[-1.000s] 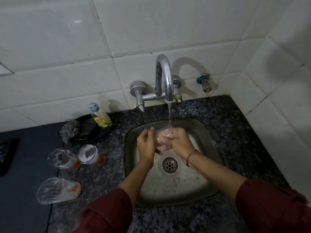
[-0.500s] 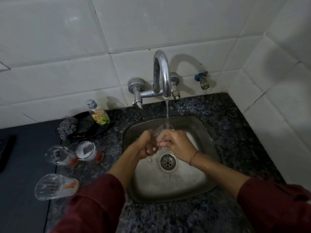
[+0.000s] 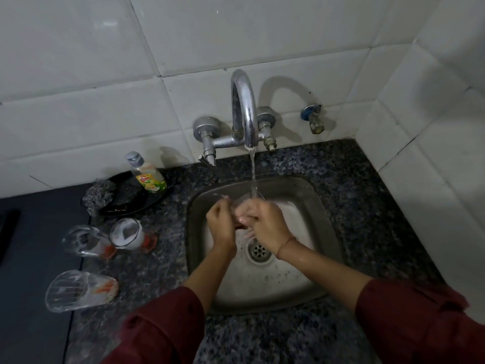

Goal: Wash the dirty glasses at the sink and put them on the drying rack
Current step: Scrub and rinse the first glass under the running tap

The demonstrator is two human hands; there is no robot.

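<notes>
Both my hands hold a clear glass (image 3: 237, 204) over the steel sink (image 3: 322, 206), under the water running from the chrome tap (image 3: 244, 109). My left hand (image 3: 220, 224) grips its left side and my right hand (image 3: 265, 223) curls round its right side; the hands hide most of the glass. Three more glasses lie on their sides on the counter at the left: one with white foam inside (image 3: 130, 233), one beside it (image 3: 84, 241) and one nearer me (image 3: 78, 290). No drying rack is in view.
A dish soap bottle (image 3: 148, 174) and a steel scrubber (image 3: 98, 195) rest on a black plate (image 3: 131, 203) behind the glasses. Speckled granite counter (image 3: 367, 206) surrounds the sink. A small wall valve (image 3: 313, 119) sits right of the tap. White tiled walls close in behind and at the right.
My hands have stayed under the stream and shifted slightly around the glass. The camera view has moved a little.
</notes>
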